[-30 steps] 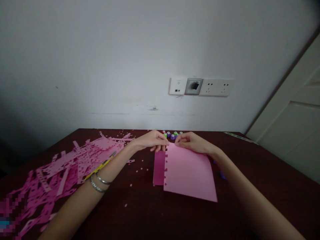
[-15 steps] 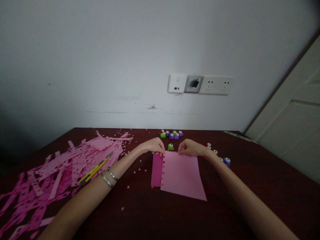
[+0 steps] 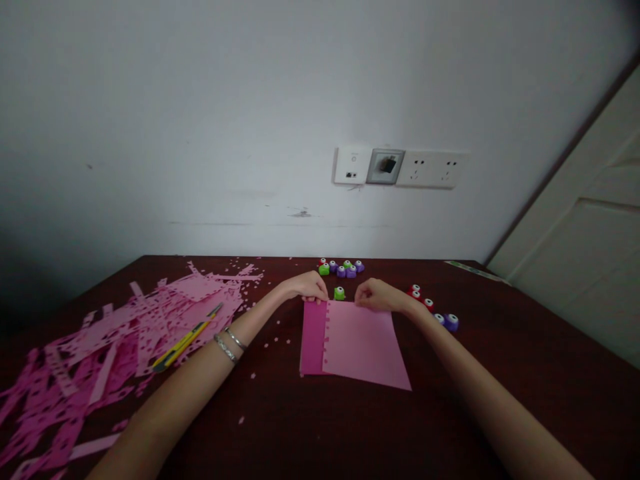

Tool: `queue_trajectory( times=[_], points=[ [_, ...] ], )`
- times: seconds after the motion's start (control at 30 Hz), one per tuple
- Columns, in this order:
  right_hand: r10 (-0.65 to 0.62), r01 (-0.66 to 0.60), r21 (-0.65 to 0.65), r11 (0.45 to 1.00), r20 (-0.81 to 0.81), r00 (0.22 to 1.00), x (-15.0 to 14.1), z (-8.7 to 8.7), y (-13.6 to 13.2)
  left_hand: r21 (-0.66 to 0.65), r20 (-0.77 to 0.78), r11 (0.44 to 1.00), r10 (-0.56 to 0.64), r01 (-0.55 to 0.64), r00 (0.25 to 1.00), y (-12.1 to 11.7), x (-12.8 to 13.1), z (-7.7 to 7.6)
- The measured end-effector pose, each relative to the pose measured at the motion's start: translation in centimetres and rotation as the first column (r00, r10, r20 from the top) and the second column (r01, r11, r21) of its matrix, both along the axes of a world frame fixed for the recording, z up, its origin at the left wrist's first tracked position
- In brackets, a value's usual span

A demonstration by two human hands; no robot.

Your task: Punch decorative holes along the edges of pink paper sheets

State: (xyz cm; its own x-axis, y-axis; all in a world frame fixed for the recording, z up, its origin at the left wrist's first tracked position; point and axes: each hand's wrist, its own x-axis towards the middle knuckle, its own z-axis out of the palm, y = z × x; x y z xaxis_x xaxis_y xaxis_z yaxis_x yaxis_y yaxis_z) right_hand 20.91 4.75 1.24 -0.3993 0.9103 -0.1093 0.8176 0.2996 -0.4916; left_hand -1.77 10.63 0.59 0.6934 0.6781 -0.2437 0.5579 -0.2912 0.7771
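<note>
A light pink sheet of paper (image 3: 363,343), with a row of punched shapes along its left edge, overlaps a darker pink sheet (image 3: 313,340) on the table. My left hand (image 3: 311,287) is closed at the top of the sheets, its fingers pinching near the light sheet's upper left corner. My right hand (image 3: 374,295) pinches the light sheet's top edge farther right. Just beyond the paper, between my hands, stands a green craft punch (image 3: 339,293). The light sheet's lower right part sticks out at an angle.
Pink paper scraps (image 3: 135,333) are heaped on the left, with a yellow utility knife (image 3: 187,338) on top. Several colored punches (image 3: 343,269) stand near the wall, others (image 3: 429,305) beyond my right forearm. A ruler-like strip (image 3: 475,271) lies at the back right. Tiny pink cutouts dot the table (image 3: 280,427).
The light sheet's lower edge has shifted slightly up and swung, lying closer in line with the darker sheet. My left fingers have curled in at the top edge. Both hands keep nearly the same place.
</note>
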Motion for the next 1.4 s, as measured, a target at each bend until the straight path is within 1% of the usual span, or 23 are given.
queue_trajectory(
  times=[0.17, 0.43, 0.57, 0.73, 0.93, 1.2, 1.4],
  points=[
    [-0.04, 0.04, 0.016, 0.999, 0.001, 0.999, 0.0, -0.1, 0.0, -0.013, 0.012, 1.0, 0.01, -0.01, 1.0, -0.1, 0.2, -0.3],
    [-0.073, 0.073, 0.043, 0.996, 0.001, 0.997, -0.4, -0.1, -0.1, 0.052, -0.008, 0.998, 0.02, -0.02, 1.0, -0.3, 0.7, -0.5],
    [-0.076, 0.075, 0.063, 0.995, 0.005, 0.997, -0.3, -0.1, -0.1, 0.072, 0.006, 0.997, 0.011, -0.012, 1.0, -0.3, 0.8, -0.7],
    [-0.071, 0.069, 0.086, 0.994, 0.015, 0.997, -0.2, -0.3, 0.1, 0.088, -0.025, 0.996, 0.024, -0.021, 0.999, -0.1, 0.8, -0.8],
    [-0.087, 0.086, 0.076, 0.993, 0.016, 0.996, -0.2, -0.4, 0.2, 0.102, -0.041, 0.994, 0.04, -0.035, 0.998, -0.3, 0.9, -0.7],
    [-0.125, 0.125, 0.083, 0.989, 0.0, 0.992, -0.4, -0.2, 0.0, 0.13, -0.015, 0.991, 0.03, -0.028, 0.999, -0.1, 0.9, -1.0],
    [-0.142, 0.144, 0.092, 0.985, -0.028, 0.989, -0.3, -0.6, 0.1, 0.187, -0.041, 0.981, 0.052, -0.043, 0.998, -0.4, 1.2, -0.9]
  ],
)
